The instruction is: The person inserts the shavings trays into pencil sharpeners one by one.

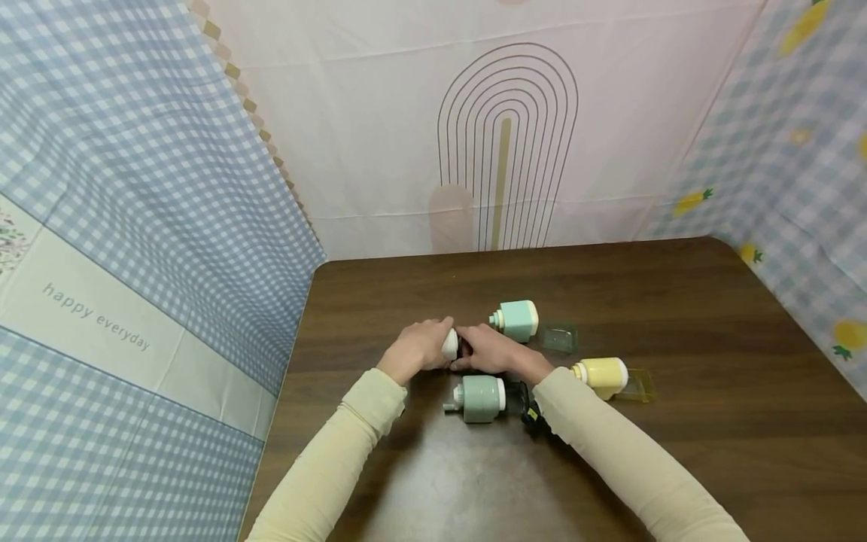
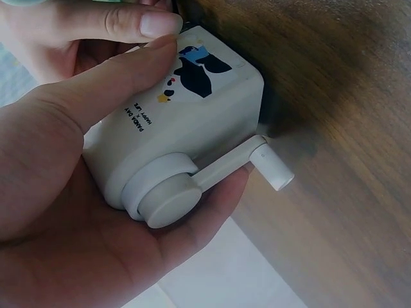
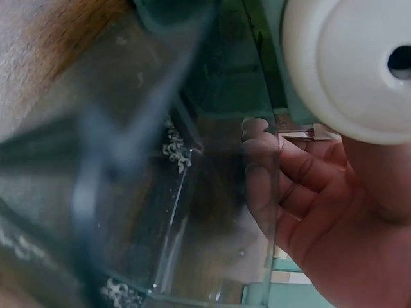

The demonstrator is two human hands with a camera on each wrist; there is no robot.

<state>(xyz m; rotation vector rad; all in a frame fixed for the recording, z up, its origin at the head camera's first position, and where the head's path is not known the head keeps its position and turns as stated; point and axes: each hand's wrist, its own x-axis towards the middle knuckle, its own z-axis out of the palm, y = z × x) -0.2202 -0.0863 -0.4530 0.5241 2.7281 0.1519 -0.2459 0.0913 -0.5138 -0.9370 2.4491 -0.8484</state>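
Note:
In the left wrist view, a white hand-crank pencil sharpener (image 2: 225, 115) with a panda print lies in my left hand (image 2: 51, 154). The thumb presses its printed side and the fingers run underneath. Its crank (image 2: 225, 163) points away from the palm. My right hand (image 1: 491, 348) meets the sharpener's opposite end, thumb tip beside a dark part there; its other fingers are mostly hidden. Closest below the hands is a sage-green sharpener (image 1: 479, 399). Its see-through drawer (image 3: 212, 244), with pale shavings inside, covers much of the right wrist view, beside a white round face (image 3: 347, 70) with a hole.
A mint sharpener (image 1: 519, 321) lies beyond my right hand, a clear green drawer (image 1: 559, 338) beside it. A yellow sharpener (image 1: 603, 374) sits by my right sleeve, with a yellow see-through drawer (image 1: 638, 385). Cloth hangings (image 1: 379, 135) border the wooden table (image 1: 711, 316).

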